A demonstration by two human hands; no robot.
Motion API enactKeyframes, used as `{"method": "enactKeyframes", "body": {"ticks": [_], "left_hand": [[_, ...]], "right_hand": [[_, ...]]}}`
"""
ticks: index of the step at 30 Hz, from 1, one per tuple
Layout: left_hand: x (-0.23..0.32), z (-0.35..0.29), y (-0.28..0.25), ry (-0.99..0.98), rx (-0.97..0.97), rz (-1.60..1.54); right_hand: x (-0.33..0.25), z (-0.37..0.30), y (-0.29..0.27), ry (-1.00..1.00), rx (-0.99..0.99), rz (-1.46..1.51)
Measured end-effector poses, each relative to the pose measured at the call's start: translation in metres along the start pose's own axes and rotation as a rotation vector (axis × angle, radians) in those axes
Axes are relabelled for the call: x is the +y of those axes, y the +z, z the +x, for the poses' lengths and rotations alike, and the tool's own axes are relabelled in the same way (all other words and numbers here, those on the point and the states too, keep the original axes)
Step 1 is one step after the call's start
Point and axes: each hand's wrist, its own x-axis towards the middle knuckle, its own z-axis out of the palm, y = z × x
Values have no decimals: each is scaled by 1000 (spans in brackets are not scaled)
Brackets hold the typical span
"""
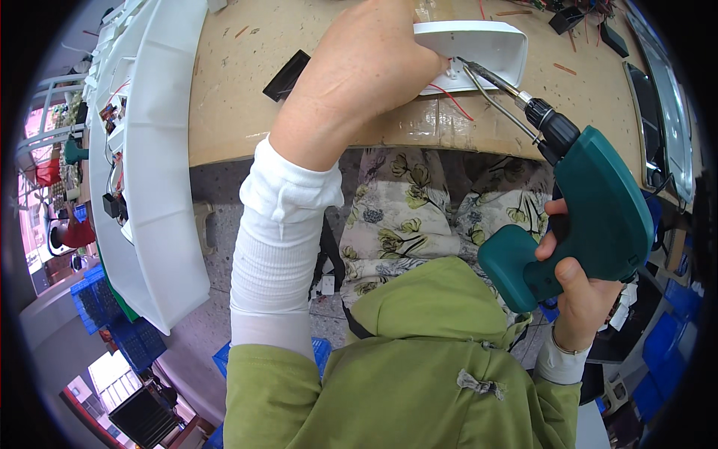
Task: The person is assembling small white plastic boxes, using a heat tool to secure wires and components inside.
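Observation:
A green pistol-shaped soldering gun (604, 202) is gripped in my right hand (587, 299), fingers wrapped round its handle. Its thin dark tip and a curved metal feed tube reach into a white plastic housing (486, 41) on the worktable. My left hand (374, 67) is closed on the left side of that housing, thumb inside by the tip; its other fingers are mostly hidden. Near the thumb, small white posts stand on the housing's inner face. A red wire (454, 101) trails from the housing's near edge onto the cardboard-covered tabletop.
A black box-shaped part (287, 75) lies left of my left wrist. Left of the table stands a long white bin (161, 165) with wired parts. Small black boxes (566, 20) and wires lie at the far right. A dark glossy panel (645, 105) stands along the right edge.

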Motion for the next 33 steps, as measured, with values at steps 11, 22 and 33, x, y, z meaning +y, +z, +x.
{"method": "enactKeyframes", "body": {"ticks": [11, 22, 33], "left_hand": [[1, 0, 0, -19, 13, -5], [1, 3, -1, -19, -37, -12], [2, 0, 1, 24, -8, -17]], "right_hand": [[1, 0, -6, 16, -72, 111], [1, -12, -16, -33, 68, -17], [4, -21, -29, -50, 58, 58]]}}
